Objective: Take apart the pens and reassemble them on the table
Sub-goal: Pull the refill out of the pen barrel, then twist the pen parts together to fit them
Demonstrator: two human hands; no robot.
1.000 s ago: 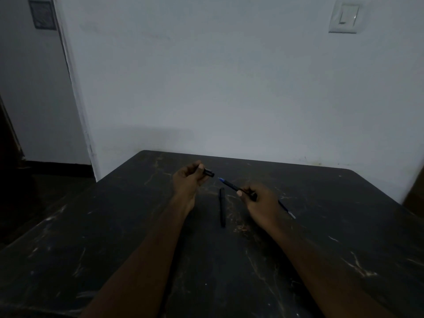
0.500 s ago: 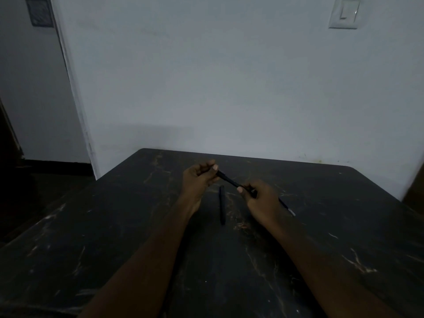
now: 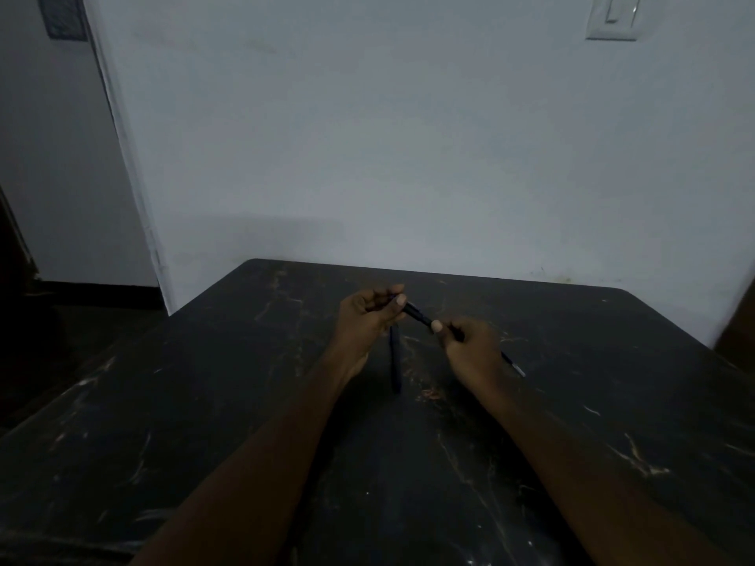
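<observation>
Evidently the pen (image 3: pixel 417 313) is held above the table (image 3: pixel 204 402) between both hands, presumably so its parts can be pushed or twisted together; left hand (image 3: pixel 367 318) curled, pinching the far end; right hand (image 3: pixel 470 349) curled round the near part; second pen (image 3: pixel 395 363) lies on the table beneath them.

Visible body: left forearm (image 3: pixel 278 435) and right forearm (image 3: pixel 572 451), both bare along their whole visible length. The left hand (image 3: pixel 365 320) and right hand (image 3: pixel 470 349) are bare too, thumbnails cut short. Dim light hides finer detail.
</observation>
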